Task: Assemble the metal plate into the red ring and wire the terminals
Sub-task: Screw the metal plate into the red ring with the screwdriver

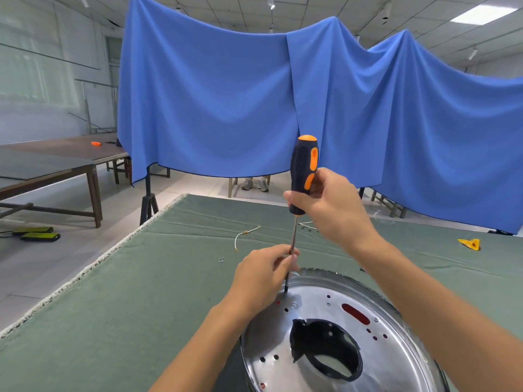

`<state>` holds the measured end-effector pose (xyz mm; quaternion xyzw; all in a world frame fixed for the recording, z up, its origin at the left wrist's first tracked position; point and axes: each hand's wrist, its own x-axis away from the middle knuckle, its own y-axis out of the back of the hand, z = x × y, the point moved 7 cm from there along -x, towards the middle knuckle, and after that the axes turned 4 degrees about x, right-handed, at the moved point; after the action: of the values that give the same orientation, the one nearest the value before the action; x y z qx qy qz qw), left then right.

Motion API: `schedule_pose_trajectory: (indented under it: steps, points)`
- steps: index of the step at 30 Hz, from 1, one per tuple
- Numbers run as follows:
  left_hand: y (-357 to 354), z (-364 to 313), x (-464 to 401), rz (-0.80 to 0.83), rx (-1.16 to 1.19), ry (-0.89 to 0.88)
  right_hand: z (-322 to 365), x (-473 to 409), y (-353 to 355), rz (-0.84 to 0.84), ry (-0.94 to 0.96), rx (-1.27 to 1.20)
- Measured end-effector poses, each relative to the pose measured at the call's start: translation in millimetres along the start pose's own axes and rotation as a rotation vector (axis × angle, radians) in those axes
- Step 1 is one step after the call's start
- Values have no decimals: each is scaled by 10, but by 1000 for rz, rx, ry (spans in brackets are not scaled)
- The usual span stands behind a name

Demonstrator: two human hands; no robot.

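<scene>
The right hand [332, 205] grips the lower part of a screwdriver [302, 176] handle, black with orange inserts, holding the tool upright. The left hand [263, 274] pinches the thin steel shaft low down between fingertips and thumb, steadying it just above the tip. The tip stands on the far left part of a round metal plate [317, 372], close to its raised rim.

The plate is shiny and dish-like, lying flat at the near edge of the table [113, 306], which is covered in green cloth. It has a large round opening in the middle lined with a black part, several small holes scattered over its face, and one long slot. Red shows through the slot and through some of the small holes from underneath.

Beyond the hands, a short white wire [244, 236] with metal end lugs lies on the cloth, and two small screws [221, 260] lie near it. A yellow object [470, 243] sits far right. A blue sheet [226, 94] hangs behind the table.
</scene>
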<state>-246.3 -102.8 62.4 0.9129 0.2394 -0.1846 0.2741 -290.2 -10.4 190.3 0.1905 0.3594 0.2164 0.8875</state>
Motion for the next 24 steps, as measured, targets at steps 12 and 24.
schedule_pose_trajectory:
  steps: [12, 24]
  points:
    - [-12, 6, 2, 38, -28, 12, 30, -59, 55, 62, 21, -175]
    - [-30, 56, 12, 59, -57, 62, 14, -37, 70, 47, 3, -105]
